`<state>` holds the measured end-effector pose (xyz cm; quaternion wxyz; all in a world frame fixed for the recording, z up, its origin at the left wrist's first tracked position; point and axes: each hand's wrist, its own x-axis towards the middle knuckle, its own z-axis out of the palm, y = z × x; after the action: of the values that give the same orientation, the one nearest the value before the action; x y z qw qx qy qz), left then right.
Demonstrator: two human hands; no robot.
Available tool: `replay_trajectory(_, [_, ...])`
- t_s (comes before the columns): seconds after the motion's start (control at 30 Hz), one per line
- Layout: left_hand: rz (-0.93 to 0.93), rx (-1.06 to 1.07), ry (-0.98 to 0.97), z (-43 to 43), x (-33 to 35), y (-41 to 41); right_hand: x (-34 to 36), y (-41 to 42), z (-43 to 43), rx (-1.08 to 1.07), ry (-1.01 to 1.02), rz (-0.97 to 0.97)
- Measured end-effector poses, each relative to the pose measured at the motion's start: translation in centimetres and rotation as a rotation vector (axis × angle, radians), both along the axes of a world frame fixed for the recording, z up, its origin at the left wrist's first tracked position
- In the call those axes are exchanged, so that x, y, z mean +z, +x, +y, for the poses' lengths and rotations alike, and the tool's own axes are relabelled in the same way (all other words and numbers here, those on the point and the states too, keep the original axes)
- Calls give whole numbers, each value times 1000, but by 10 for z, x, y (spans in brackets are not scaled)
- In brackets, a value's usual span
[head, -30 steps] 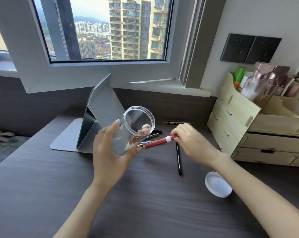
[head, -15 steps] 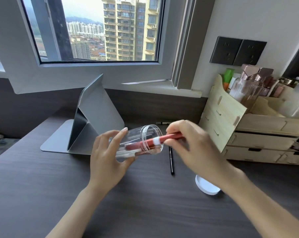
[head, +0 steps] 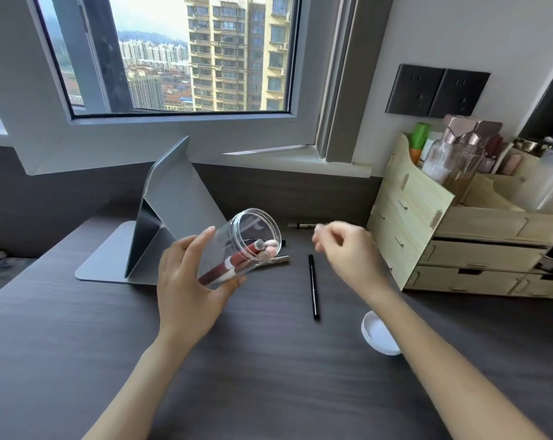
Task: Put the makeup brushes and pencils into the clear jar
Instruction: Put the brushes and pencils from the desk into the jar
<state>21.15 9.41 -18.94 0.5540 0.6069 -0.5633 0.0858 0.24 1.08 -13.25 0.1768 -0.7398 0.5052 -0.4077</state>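
Observation:
My left hand point(head: 186, 287) grips the clear jar point(head: 246, 239), tilted with its mouth up and to the right, above the dark desk point(head: 268, 376). A red brush with a white band point(head: 233, 265) lies inside the jar. My right hand point(head: 348, 252) hovers empty and blurred to the right of the jar, fingers loosely curled. A black pencil point(head: 313, 287) lies on the desk between my hands. A silvery pencil point(head: 278, 259) pokes out from behind the jar. Another dark pencil point(head: 302, 225) lies near the back wall.
The jar's white lid point(head: 379, 336) rests on the desk under my right forearm. A wooden drawer organiser point(head: 459, 236) with bottles stands at the right. A grey folding stand point(head: 161, 223) sits behind the jar at the left, below the window.
My right hand pushed the red brush into the jar, let it go and drew back to the right. The jar stayed tilted in my left hand.

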Motion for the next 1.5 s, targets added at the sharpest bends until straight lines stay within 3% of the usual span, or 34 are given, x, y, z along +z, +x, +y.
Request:
replay_trajectory(0.1, [-21,-4,5,0,-2,-1,-37,-2,-29,-181,251,545])
replay_trajectory(0.17, [-51,-6,10,0,-3,-1,-55,3,-42,-169,316,627])
replay_trajectory(0.3, [-95,1,32,-2,-6,-1,-60,11,-52,-136,435,595])
replay_trajectory(0.37, [-118,6,39,-1,-6,-1,-50,9,-49,-84,546,377])
replay_trajectory(0.43, [-136,5,34,0,-6,-2,-31,3,-39,-29,612,-62])
replay_trajectory(0.53, [-142,13,38,0,-6,-2,14,-10,-9,4,365,-655])
replay_trajectory(0.63, [-151,20,48,-1,-7,-4,45,-19,27,172,103,-901])
replay_trajectory(0.7, [-159,21,57,0,-8,-6,49,-12,47,290,31,-737])
replay_trajectory(0.83, [-176,13,60,0,-8,-5,34,5,46,263,-96,-105])
replay_trajectory(0.9, [-178,10,62,0,-8,-5,31,8,40,314,-108,-8])
replay_trajectory(1.0, [-128,0,62,0,-7,-4,31,9,36,404,-22,-75])
replay_trajectory(1.07, [-65,-10,50,0,-7,-5,35,9,32,436,72,-274])
replay_trajectory(1.13, [-11,-13,33,0,-6,-5,33,12,20,403,138,-513])
replay_trajectory(1.2, [46,-22,22,0,-6,-4,19,20,-1,292,120,-519])
replay_trajectory(1.3, [177,-52,16,-2,-2,-2,-19,37,-37,153,77,-98])
replay_trajectory(1.4, [280,-81,10,-2,-3,0,-59,49,-61,163,31,385])
replay_trajectory(1.5, [339,-123,-19,-1,-3,2,-72,53,-70,181,-64,576])
